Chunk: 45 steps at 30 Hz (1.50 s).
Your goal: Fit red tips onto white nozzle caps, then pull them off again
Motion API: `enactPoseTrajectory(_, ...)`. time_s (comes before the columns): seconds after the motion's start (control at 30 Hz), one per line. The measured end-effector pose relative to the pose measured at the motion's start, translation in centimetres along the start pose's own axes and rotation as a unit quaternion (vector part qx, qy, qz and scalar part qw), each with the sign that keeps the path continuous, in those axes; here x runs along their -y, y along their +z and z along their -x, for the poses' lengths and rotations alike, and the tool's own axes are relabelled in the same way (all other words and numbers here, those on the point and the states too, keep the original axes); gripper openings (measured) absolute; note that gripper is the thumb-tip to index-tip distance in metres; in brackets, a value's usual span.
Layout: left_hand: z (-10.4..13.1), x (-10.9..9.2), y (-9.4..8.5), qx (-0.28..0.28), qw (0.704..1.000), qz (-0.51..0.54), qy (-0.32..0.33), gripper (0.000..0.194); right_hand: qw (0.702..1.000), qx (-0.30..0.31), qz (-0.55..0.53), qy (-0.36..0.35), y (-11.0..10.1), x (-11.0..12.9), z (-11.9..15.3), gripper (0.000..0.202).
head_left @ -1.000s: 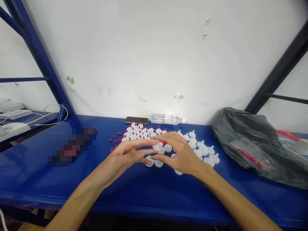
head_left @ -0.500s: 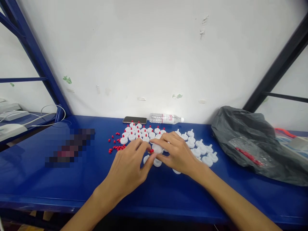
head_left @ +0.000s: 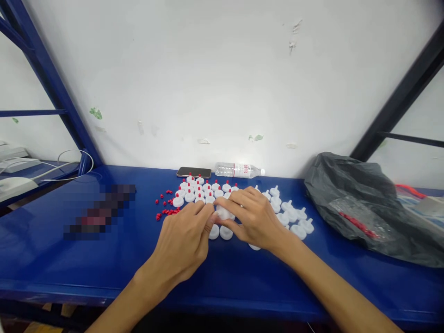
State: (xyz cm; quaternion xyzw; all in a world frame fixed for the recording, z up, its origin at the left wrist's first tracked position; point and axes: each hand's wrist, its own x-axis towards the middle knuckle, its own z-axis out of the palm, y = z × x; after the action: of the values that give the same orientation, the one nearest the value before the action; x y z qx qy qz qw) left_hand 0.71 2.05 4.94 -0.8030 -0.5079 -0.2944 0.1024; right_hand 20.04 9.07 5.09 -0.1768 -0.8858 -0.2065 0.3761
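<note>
My right hand grips a white round plastic lid with a spout between thumb and fingers. The spout side points toward my left hand, whose thumb and forefinger are pinched at its end, hiding the small red cap there. Behind my hands stand several white lids with red tips. To the right lie several white lids with bare spouts. Two white lids rest just below my fingers. Loose red caps are scattered left of my left hand.
A phone and a clear plastic bottle lie along the wall. A dark plastic bag with a clear packet of red pieces sits at the right. A blurred-out item lies left on the blue table.
My left thumb and forefinger have closed in around the red cap at the spout, which was visible before and is now covered. The held lid has shifted slightly left.
</note>
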Motion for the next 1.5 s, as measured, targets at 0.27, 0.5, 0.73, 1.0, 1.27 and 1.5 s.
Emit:
enactPoseTrajectory(0.27,-0.5,5.2,-5.7,-0.065,0.977,0.069,-0.189,0.046,0.947,-0.128,0.053,0.288,-2.4,-5.3,1.8,0.023)
enactPoseTrajectory(0.5,-0.5,7.1,-3.8,0.104,0.983,0.005,-0.152,0.032,0.974,0.001,-0.077,0.215,-0.3,-2.4,1.1,0.024)
enactPoseTrajectory(0.73,-0.3,7.1,-2.1,0.165,0.98,-0.007,-0.109,0.034,0.968,0.055,-0.131,0.206,0.6,-1.1,1.3,0.005)
enactPoseTrajectory(1.0,-0.4,7.1,-0.9,0.152,0.988,0.005,-0.032,0.033,0.975,0.05,-0.141,0.164,1.3,-0.6,0.8,0.007)
enactPoseTrajectory(1.27,-0.3,7.1,-1.0,0.164,0.986,-0.017,-0.038,0.035,0.966,0.106,-0.155,0.18,1.5,-0.9,0.7,0.006)
enactPoseTrajectory(1.5,-0.5,7.7,-1.5,0.126,0.984,-0.092,-0.088,0.059,0.959,0.121,-0.154,0.202,1.1,-1.0,0.9,0.015)
